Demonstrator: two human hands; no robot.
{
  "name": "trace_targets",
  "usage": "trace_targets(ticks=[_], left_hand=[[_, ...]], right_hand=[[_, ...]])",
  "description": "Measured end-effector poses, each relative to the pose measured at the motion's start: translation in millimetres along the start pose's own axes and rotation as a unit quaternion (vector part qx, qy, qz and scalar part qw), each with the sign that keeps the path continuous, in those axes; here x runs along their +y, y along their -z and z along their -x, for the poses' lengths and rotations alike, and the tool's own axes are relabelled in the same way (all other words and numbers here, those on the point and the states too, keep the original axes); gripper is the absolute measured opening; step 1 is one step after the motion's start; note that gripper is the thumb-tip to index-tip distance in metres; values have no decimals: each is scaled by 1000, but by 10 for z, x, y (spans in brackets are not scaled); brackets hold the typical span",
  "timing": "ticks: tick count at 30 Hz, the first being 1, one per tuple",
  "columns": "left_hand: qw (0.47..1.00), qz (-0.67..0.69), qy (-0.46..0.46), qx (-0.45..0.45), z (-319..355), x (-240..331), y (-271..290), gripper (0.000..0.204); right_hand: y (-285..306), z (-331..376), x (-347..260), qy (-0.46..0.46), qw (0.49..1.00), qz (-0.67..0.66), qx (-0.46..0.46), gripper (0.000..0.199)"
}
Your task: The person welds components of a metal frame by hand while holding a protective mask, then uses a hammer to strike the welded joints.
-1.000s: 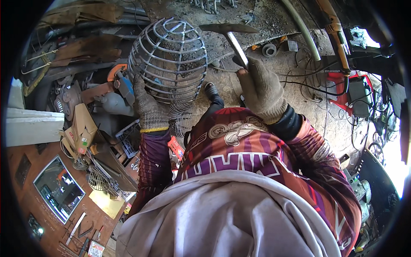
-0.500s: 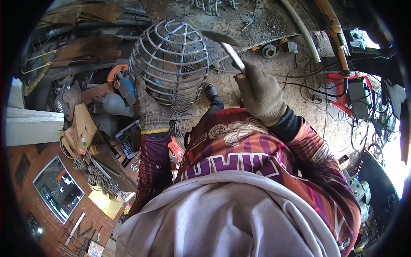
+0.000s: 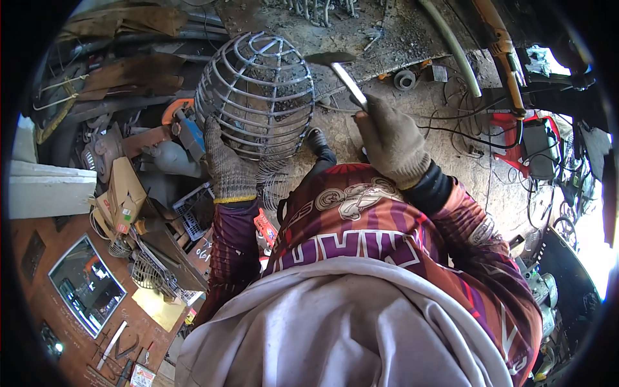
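A dome-shaped cage of bent steel rods (image 3: 261, 90) stands in front of me over the dirty floor. My left hand (image 3: 227, 166), in a grey knit glove, grips the cage's lower left side. In my gloved right hand (image 3: 390, 140) is the handle of a small chipping hammer (image 3: 340, 68). The hammer's dark head is raised just right of the cage's top, a little apart from the rods.
An orange angle grinder (image 3: 177, 119) and metal scrap lie left of the cage. A red welding machine (image 3: 516, 138) with cables sits at the right. Rods (image 3: 316, 8) lie at the top. A cardboard box (image 3: 122, 193) and small wire guards (image 3: 145, 271) sit lower left.
The hammer has swung left and up, its head going from beside my right hand toward the cage's top. My left hand stays on the cage.
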State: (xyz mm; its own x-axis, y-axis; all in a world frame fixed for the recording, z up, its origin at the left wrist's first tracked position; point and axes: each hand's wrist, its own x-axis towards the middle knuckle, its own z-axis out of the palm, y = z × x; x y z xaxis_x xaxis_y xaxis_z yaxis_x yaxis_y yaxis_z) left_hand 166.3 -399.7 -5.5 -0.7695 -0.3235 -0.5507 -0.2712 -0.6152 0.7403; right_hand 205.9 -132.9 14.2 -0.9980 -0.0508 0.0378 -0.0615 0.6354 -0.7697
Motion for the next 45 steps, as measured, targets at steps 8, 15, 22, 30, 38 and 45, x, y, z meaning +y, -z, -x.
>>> trace_targets(ticks=[8, 15, 22, 30, 38, 45], left_hand=[[1000, -12, 2, -13, 60, 7, -31, 57], [1000, -7, 0, -28, 103, 17, -131, 57], [997, -24, 11, -67, 5, -1, -15, 60], [998, -57, -30, -11, 111, -6, -96, 57], [996, 17, 24, -80, -146, -70, 204, 55], [998, 11, 9, -56, 8, -27, -36, 54]], right_hand=[[32, -46, -39, -2, 1000, -16, -6, 27], [-17, -101, 22, 26, 999, 32, 8, 29], [73, -171, -178, -18, 991, -124, 39, 21], [18, -204, -154, 30, 997, -56, 47, 25], [19, -166, -147, 50, 996, -61, 50, 29], [46, -187, -64, -19, 994, -103, 18, 21]])
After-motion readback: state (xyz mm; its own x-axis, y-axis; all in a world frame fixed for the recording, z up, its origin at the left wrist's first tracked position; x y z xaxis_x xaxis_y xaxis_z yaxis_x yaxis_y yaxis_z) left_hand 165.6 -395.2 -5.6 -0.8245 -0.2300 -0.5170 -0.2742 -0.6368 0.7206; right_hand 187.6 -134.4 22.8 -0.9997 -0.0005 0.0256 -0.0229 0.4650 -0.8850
